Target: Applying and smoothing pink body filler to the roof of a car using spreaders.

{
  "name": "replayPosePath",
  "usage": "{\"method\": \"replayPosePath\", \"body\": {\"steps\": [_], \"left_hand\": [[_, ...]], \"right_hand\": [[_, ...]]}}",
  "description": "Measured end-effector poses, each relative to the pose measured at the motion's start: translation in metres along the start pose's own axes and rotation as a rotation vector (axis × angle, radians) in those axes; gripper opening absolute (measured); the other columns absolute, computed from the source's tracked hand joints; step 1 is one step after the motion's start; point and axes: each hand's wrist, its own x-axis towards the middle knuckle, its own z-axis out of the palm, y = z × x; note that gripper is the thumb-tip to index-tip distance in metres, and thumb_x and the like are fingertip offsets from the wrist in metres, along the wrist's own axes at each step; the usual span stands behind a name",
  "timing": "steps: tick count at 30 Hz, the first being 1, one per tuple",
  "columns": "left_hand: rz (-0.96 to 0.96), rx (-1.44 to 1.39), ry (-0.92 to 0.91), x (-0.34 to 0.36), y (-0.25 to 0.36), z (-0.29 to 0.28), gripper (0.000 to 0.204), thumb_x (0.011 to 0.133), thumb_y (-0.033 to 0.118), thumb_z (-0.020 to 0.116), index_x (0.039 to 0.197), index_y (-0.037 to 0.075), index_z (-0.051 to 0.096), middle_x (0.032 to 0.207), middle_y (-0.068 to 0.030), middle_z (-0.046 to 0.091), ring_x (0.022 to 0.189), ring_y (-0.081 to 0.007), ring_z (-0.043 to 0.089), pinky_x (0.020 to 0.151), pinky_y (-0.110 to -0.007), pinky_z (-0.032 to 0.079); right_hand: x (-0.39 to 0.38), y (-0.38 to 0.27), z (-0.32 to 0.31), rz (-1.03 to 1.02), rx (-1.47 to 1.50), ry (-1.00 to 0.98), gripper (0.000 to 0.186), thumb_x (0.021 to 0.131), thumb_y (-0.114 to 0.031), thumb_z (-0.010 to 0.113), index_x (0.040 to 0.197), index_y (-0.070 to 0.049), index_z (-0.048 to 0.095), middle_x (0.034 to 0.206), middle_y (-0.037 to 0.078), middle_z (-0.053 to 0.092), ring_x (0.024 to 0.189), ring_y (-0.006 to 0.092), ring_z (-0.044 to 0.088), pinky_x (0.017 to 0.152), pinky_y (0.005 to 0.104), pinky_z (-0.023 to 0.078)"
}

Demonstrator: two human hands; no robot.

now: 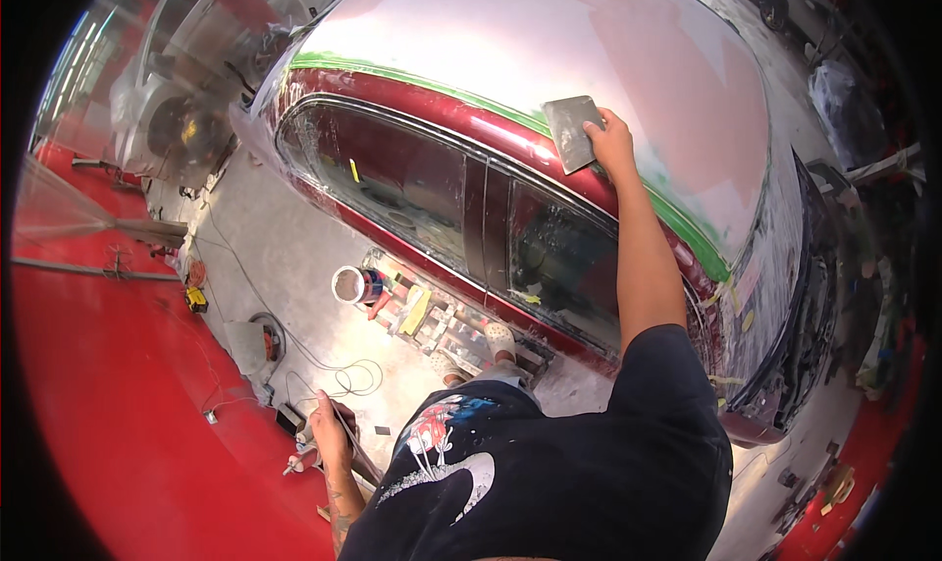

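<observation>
My right hand is closed on one edge of a flat, dark grey rectangular sheet; its exact kind is unclear. The sheet lies at the side edge of a car roof coated in pale pinkish-white, over a green strip that runs along this edge. Below the strip, the car's side is dark red, with side windows dusted white. Down by my left side, my left hand has its fingers curled around something dark that I cannot make out.
Beneath the car's side, a slatted wooden platform bears my feet and a white-rimmed bucket. A loose cable coils on the concrete floor near a yellow tool. A clear plastic bag hangs at the far right.
</observation>
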Motion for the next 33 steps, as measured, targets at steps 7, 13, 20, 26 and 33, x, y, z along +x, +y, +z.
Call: {"method": "replayPosePath", "body": {"steps": [7,13,20,26,33], "left_hand": [[0.097,-0.025,-0.049,0.013,0.004,-0.003,0.039,0.1,0.038,0.047,0.085,0.003,0.058,0.052,-0.0025,0.05,0.034,-0.0066,0.036,0.033,-0.022,0.025],[0.157,-0.026,-0.393,0.0,0.045,0.049,0.052,0.096,0.032,0.057,0.133,-0.002,0.047,0.084,-0.0118,0.07,0.037,-0.0031,0.032,0.036,-0.018,0.025],[0.2,-0.148,-0.132,0.016,0.054,0.046,0.044,0.1,0.036,0.047,0.081,0.0,0.062,0.075,-0.0125,0.068,0.035,-0.0075,0.036,0.034,-0.023,0.026],[0.155,-0.228,-0.125,0.02,0.05,0.032,0.039,0.1,0.033,0.048,0.114,-0.002,0.058,0.087,-0.0158,0.069,0.031,-0.0077,0.036,0.029,-0.022,0.024],[0.062,0.144,-0.542,-0.009,0.006,0.074,0.039,0.096,0.032,0.057,0.081,-0.001,0.071,0.074,-0.0058,0.07,0.068,-0.0093,0.059,0.071,-0.027,0.048]], "right_hand": [[-0.027,-0.032,0.02,0.089,0.425,-0.451,0.04,0.083,-0.01,0.064,0.12,0.005,0.058,0.101,0.014,0.069,0.09,0.0194,0.065,0.082,0.0308,0.049],[-0.193,-0.143,0.071,-0.017,0.887,-0.993,0.025,0.091,-0.009,0.062,0.113,0.001,0.056,0.103,0.003,0.062,0.094,0.0086,0.055,0.084,0.0258,0.045],[-0.3,-0.145,0.079,-0.078,0.92,-1.245,0.03,0.089,-0.009,0.063,0.115,0.004,0.055,0.105,0.008,0.063,0.102,0.0137,0.057,0.09,0.0295,0.044],[-0.302,-0.134,0.07,0.174,0.918,-1.191,0.022,0.089,-0.006,0.062,0.109,0.001,0.056,0.103,0.005,0.061,0.1,0.01,0.055,0.091,0.0267,0.042],[-0.275,-0.16,0.094,0.338,1.244,-0.711,0.028,0.09,0.0,0.055,0.117,-0.001,0.046,0.11,0.008,0.059,0.099,0.0131,0.055,0.09,0.0282,0.043]]}}
